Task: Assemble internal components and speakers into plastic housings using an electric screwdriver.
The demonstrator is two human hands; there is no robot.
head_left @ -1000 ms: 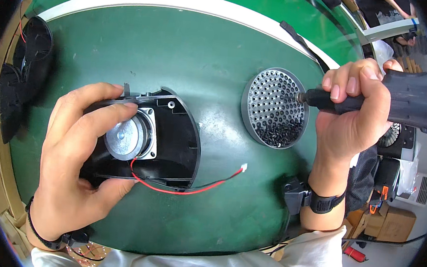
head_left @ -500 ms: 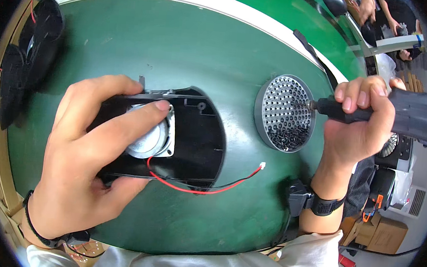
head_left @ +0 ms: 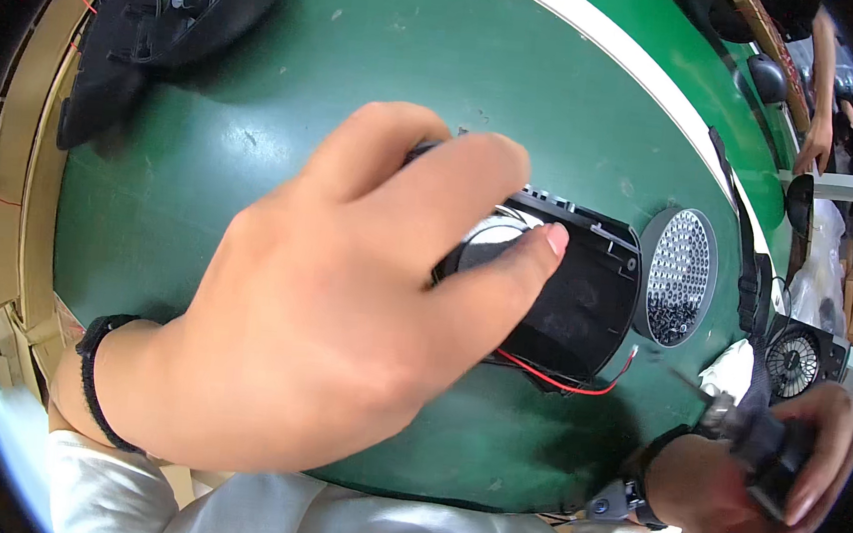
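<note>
Near the middle, my left hand (head_left: 333, 309) grips a black plastic housing (head_left: 589, 304) that lies on the green table. Its thumb presses over the round metal speaker (head_left: 496, 230) inside, and the other fingers curl over the far side. My hand hides much of the speaker and the housing's left part. A red and black wire (head_left: 562, 384) runs out along the near edge to a small white connector (head_left: 633, 352). At the lower right my right hand (head_left: 719, 495) is closed around a black electric screwdriver (head_left: 740, 421), its thin bit pointing left toward the housing, blurred by motion.
Just right of the housing stands a round grey tray (head_left: 647, 284) with a perforated plate and loose black screws. Another black housing (head_left: 179, 32) lies at the far left. A black strap (head_left: 751, 257), a small fan (head_left: 795, 358) and another person's arm (head_left: 822, 87) are along the right.
My right hand has drawn the screwdriver away from the screw tray, down and toward me. My left hand still holds the housing, now closer to the tray. The whole view has shifted.
</note>
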